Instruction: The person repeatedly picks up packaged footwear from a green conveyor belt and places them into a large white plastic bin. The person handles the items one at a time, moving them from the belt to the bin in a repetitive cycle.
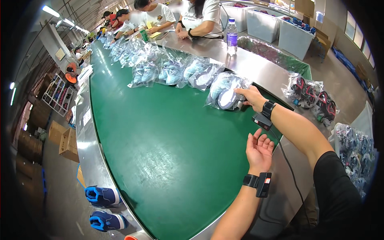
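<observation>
Fingers of the right hand [251,97] rest on a clear bag of pale blue shoes [225,92], lying at the right edge of the green conveyor belt [160,152], last in a row of similar bags [168,68]. The left hand [259,151] hovers open and empty, palm up, near that same edge.
</observation>
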The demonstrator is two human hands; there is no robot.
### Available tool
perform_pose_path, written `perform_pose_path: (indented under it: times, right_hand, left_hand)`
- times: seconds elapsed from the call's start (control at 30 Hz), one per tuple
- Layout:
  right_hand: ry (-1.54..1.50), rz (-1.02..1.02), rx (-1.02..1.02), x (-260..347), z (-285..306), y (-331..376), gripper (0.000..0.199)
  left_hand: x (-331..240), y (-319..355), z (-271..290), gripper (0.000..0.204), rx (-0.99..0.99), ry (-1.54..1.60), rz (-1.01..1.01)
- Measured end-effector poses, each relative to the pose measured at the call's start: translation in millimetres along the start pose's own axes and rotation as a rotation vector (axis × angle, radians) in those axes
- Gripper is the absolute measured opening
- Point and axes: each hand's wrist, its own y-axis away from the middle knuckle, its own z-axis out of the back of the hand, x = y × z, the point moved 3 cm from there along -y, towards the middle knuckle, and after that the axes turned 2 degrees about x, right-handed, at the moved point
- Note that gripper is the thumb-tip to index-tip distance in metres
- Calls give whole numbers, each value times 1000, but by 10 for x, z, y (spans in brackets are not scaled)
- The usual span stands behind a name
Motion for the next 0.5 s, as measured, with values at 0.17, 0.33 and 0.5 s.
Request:
perform_pose_path:
  times: [0.17, 0.33, 0.5]
  right_hand:
    - [-45, -48, 64, -10, 180, -64, 29]
    - [86, -71, -11, 123, 120, 35, 67]
    - [51, -92, -26, 70, 168, 16, 50]
  left_hand:
    - [-16, -27, -24, 40, -32, -15, 5]
    - [-55, -36, 16, 38, -53, -39, -4]
    - [-32, -16, -24, 37, -64, -36, 17]
